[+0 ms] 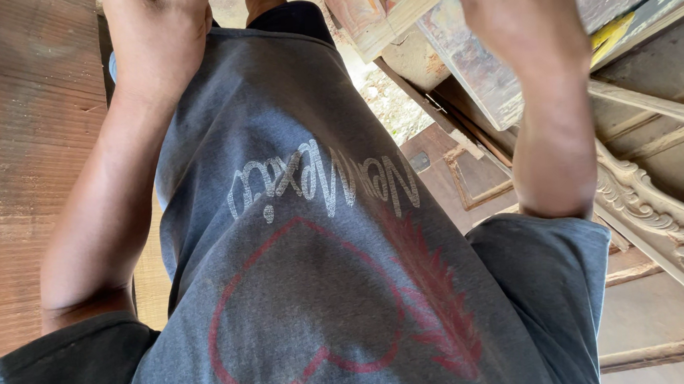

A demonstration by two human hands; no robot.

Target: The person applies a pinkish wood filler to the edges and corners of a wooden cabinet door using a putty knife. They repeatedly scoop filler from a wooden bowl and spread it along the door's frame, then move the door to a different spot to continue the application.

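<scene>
I look straight down my own chest at a grey T-shirt (317, 298) printed with a red heart and pale lettering. My left hand (158, 24) reaches to the top left edge, close to a broad brown wooden board (17, 142); its fingers are cut off by the frame. My right hand (505, 4) is raised at the top right, beside a pale wooden block (370, 17) and a worn plank (470, 71). The right hand's fingers are also out of view, so I cannot tell whether either hand holds anything.
Carved wooden moulding (656, 210) and stacked planks and frames (657, 106) lie on the right. A brown panel with a framed inset (457, 172) lies under them. Gravelly ground (388, 100) shows between the wood.
</scene>
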